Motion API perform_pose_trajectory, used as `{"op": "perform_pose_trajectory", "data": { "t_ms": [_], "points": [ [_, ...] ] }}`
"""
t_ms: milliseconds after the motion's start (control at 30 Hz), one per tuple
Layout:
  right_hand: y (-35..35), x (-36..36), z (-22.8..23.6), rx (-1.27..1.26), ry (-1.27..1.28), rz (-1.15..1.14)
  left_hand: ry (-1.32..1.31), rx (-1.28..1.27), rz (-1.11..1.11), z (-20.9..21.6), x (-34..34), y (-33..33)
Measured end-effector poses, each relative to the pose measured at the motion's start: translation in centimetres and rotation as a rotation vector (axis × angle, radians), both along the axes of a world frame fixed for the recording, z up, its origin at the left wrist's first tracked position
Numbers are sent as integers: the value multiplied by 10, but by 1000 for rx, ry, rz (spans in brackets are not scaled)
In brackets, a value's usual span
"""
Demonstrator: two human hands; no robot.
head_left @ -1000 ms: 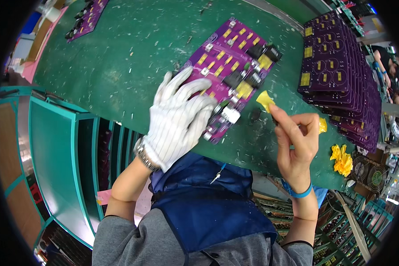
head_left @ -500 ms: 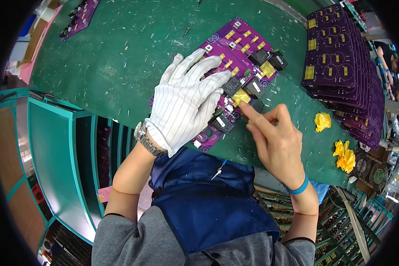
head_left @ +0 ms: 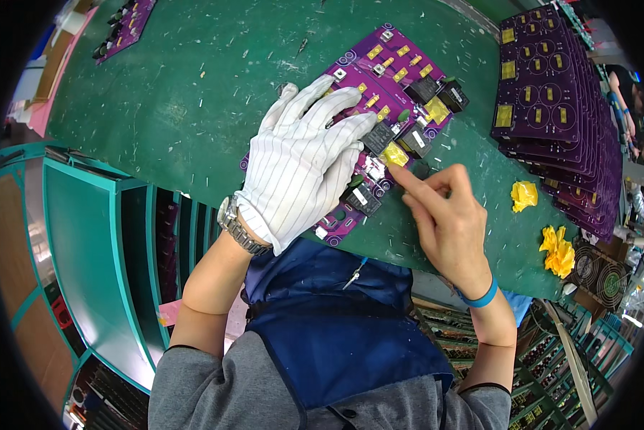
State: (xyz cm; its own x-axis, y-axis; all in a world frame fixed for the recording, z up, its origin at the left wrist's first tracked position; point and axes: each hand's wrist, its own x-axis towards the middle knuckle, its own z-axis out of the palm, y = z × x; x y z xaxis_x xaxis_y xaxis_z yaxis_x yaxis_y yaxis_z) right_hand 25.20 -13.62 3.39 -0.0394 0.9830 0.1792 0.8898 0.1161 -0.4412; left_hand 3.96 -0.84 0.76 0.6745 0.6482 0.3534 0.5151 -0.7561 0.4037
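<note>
My left hand, in a white pinstriped glove, lies with spread fingers over a purple circuit board and covers its left part. My bare right hand comes from the right. Its index fingertip touches a yellow tape piece on the board; the thumb stands apart and the other fingers are bent, with nothing visible in them. Near the tape sit black block-shaped components and small white connectors. Another yellow tape piece sticks farther up the board, between black blocks.
A stack of purple circuit boards leans at the right of the green table. Crumpled yellow tape and a bigger tape wad lie before it. Another populated board is at the far left. A teal rack stands below.
The board and stack appear shifted slightly right in the picture. My right index finger stays on the tape, and my left hand remains spread on the board.
</note>
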Motion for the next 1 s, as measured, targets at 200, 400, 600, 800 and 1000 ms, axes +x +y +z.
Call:
{"op": "perform_pose_trajectory", "data": {
  "t_ms": [200,400,600,800,1000],
  "points": [
    [-2,2,13,-128,9,-53,-2,2,-5,0,-1,1],
    [0,3,-8,35,-41,-20,14,7,-2,4,-1,-1],
    [-18,13,17,244,83,-150,92,-10,-70,12,-3,-8],
    [-85,80,11,289,-120,-576,122,-38,-41,27,-12,-16],
    [-100,102,17,32,-366,-669,30,-47,-36,41,10,-11]
  ]
}}
